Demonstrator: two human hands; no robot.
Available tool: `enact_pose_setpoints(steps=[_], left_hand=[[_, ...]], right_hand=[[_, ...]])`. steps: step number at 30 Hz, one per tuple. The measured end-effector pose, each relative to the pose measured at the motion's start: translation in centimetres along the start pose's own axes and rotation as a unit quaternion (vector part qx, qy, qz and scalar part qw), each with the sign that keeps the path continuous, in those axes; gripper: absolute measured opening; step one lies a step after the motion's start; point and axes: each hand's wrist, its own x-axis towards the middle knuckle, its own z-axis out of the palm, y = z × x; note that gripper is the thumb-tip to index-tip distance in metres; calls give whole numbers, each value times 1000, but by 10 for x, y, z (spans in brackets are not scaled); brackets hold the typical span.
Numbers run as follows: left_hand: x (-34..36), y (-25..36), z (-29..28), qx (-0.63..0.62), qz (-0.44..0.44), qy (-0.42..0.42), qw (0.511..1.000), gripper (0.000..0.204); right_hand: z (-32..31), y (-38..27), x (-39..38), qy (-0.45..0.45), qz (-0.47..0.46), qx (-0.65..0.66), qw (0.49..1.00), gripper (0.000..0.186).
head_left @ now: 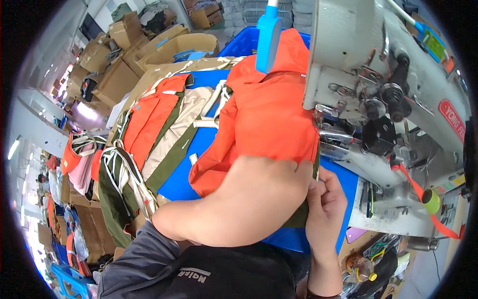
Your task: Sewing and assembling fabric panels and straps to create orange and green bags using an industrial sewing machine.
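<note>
An orange garment [274, 109] with a dark green layer showing at its lower edge lies over the blue tabletop [175, 187], its right edge by the needle area of a pale industrial sewing machine [343, 30]. My left arm bends across the front, and my left hand [281, 182] rests on the orange cloth with knuckles raised. Its fingers are hidden from sight. Just below the machine's presser area, my right hand [327, 199] pinches the garment's edge between thumb and curled fingers. The needle itself cannot be made out.
Left of the work lies another orange, green and beige garment [149, 129] with white straps. A blue tag-shaped piece [269, 45] hangs above. Behind stand a blue bin [242, 44] and cardboard boxes [117, 82]. A red ribbon [412, 182] and a bottle [359, 266] are at right.
</note>
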Motion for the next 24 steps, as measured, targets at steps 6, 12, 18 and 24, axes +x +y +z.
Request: enact_pose_setpoints(steps=[6,12,18,24], left_hand=[[-9,10,13,-3,-46,-19,999,19],[-7,-8,11,-105,-30,33,993,26],[-8,7,14,-89,-42,-51,994,50],[-3,5,25,-68,-9,-58,996,57]], right_hand=[[5,6,-4,8,5,65,998,24],[4,10,-4,12,-1,107,994,24],[5,12,-5,13,9,101,995,25],[5,16,0,28,14,96,995,25]])
